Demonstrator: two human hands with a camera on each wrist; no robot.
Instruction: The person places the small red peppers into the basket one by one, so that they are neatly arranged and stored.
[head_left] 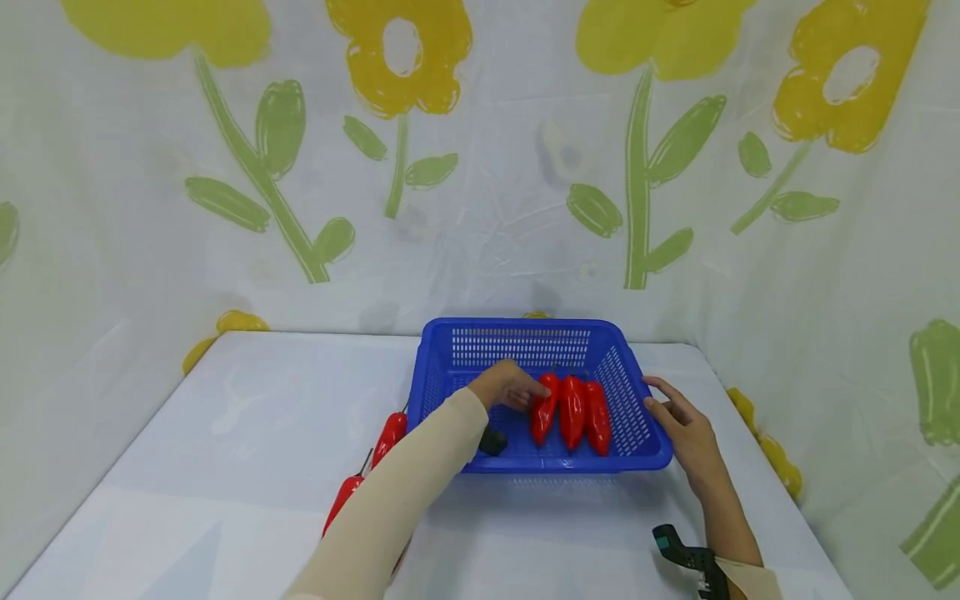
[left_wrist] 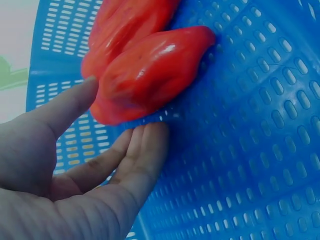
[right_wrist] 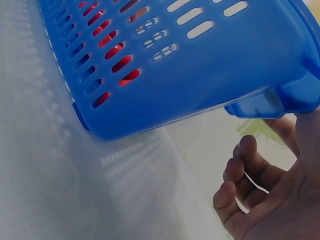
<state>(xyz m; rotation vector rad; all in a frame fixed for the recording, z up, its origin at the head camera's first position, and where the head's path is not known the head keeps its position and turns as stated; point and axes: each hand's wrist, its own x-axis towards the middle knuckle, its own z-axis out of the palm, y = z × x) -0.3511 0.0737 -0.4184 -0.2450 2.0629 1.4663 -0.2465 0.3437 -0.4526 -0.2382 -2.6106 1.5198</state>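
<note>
Three red peppers [head_left: 572,412] lie side by side in a blue plastic basket [head_left: 525,465]. My left hand [head_left: 507,385] is inside the basket at the leftmost pepper [left_wrist: 150,70]. In the left wrist view its thumb tip meets the pepper's edge, while the loosely bent fingers [left_wrist: 150,150] lie just beside it, not wrapped round it. At the basket's right rim, my right hand [head_left: 686,429] holds on with thumb and index finger. From the right wrist view, the other fingers [right_wrist: 250,160] curl below the rim without touching the basket wall.
More red peppers, one [head_left: 390,435] near the basket and another [head_left: 343,502] closer to me, lie on the white table [head_left: 225,450], partly behind my left sleeve [head_left: 405,492]. A flower-printed curtain [head_left: 487,233] stands behind the table. Black wrist camera mounts [head_left: 686,554] show.
</note>
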